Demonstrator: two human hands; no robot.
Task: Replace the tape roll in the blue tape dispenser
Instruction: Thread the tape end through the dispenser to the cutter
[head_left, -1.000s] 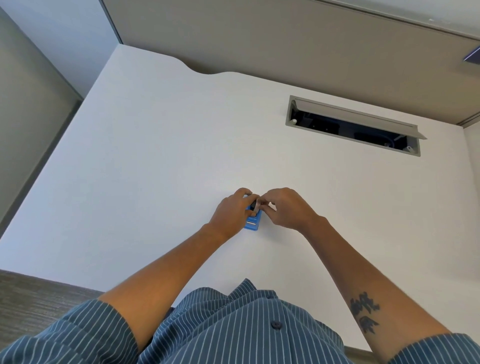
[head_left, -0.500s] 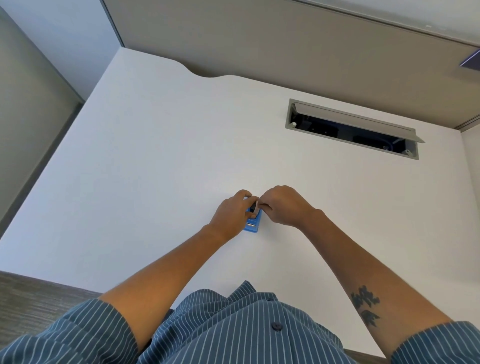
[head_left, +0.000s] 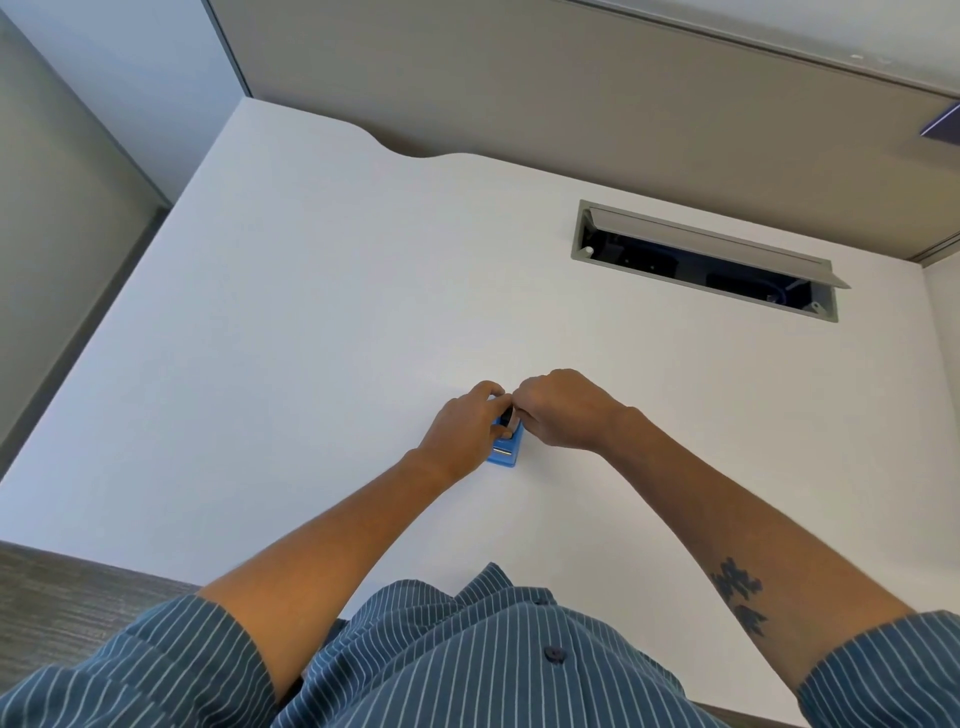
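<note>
near the middle of the white tabletop (head_left: 311, 322), slightly toward the near edge: blue tape dispenser (head_left: 505, 456) resting flat, its near end with a small metal strip showing, its far end hidden under both hands. left hand (head_left: 464, 434) curled against the dispenser's left side, fingers (head_left: 493, 395) bent over its top and closed on it. right hand (head_left: 563, 410) arched over the far end from the right, fingers tucked under and pinched together at a small dark part just above the blue body; cannot tell whether that part is the tape roll or its hub. fingertips of the two hands touching or nearly touching there. both forearms bare, rolled sleeves of a blue striped shirt (head_left: 467, 665) at the bottom of view, a dark tattoo (head_left: 740, 595) on the right forearm. well beyond the hands, to the far right: open grey cable hatch (head_left: 706, 260) set into the tabletop, lid tilted up, dark inside. behind that, beige partition panel (head_left: 519, 78) along the far edge.
</note>
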